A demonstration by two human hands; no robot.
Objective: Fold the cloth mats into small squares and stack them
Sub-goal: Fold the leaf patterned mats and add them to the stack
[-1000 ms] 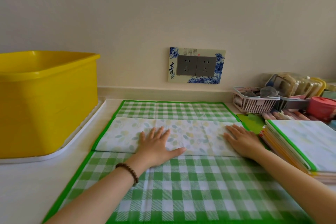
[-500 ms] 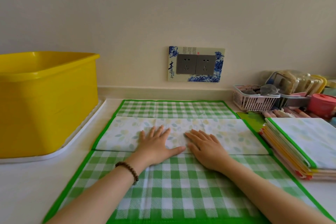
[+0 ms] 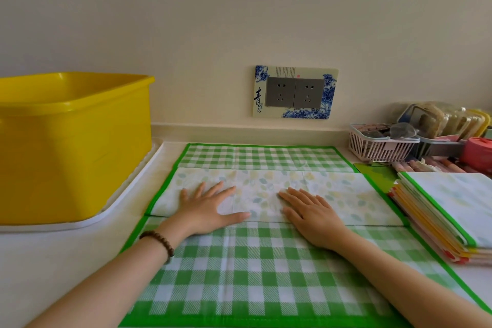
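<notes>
Brings right hand (image 3: 316, 217) in from the fold's end beside left hand (image 3: 210, 208); presses both, spread flat, on checked mat (image 3: 253, 274). Needs more folds before joining stack (image 3: 452, 202).

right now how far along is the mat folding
Done: a stack of folded mats at the right. In hand: the green checked mat has one leaf-print band folded over, left hand and right hand pressing it flat. Left: more folds to a small square, then onto the stack.
</notes>
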